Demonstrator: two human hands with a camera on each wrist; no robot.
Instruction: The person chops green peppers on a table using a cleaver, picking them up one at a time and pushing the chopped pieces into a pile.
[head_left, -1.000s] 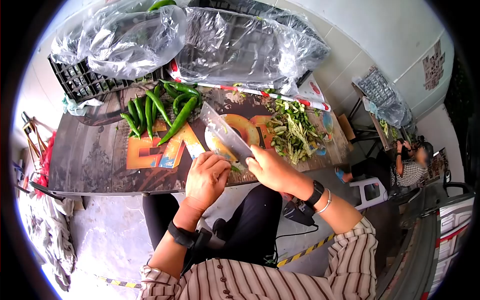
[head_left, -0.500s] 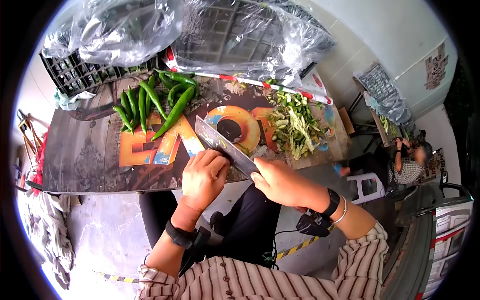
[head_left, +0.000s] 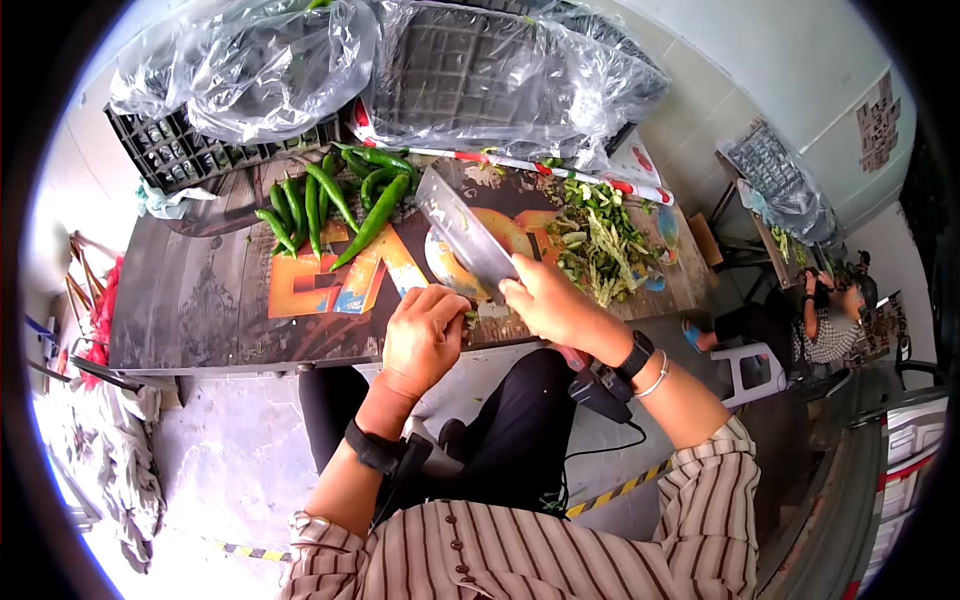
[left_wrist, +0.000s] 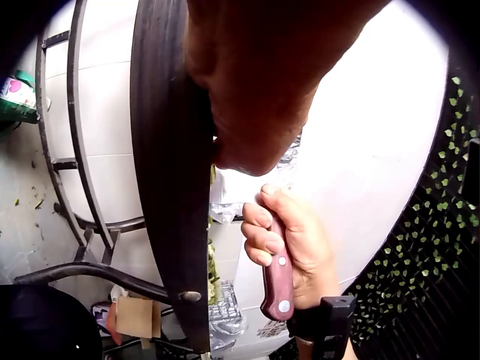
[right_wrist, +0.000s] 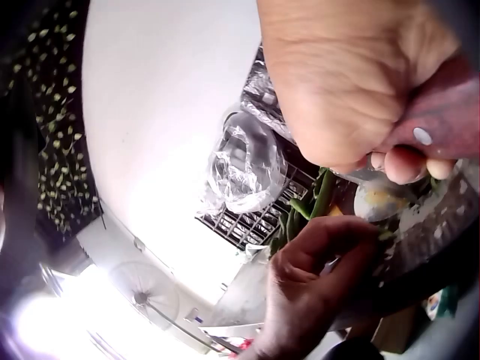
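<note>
My right hand (head_left: 553,303) grips a wide-bladed knife (head_left: 465,226), its blade raised over the table's front part and pointing up and left. In the left wrist view, the fingers wrap round its reddish wooden handle (left_wrist: 278,289). My left hand (head_left: 424,335) is at the table's front edge, fingers curled, pinching a small green piece (head_left: 470,318) just left of the knife. Whole green peppers (head_left: 377,222) lie in a pile behind the left hand. To the right of the knife is a heap of cut green pieces (head_left: 603,245).
Black crates under clear plastic (head_left: 465,80) line the table's back edge. The printed wooden table (head_left: 190,310) reaches left of the hands. Another person (head_left: 828,325) sits at the far right near a white stool (head_left: 750,375).
The knife blade first dropped beside the left hand, then rose again. The left hand keeps its curled hold near the table edge. The head view has shifted slightly.
</note>
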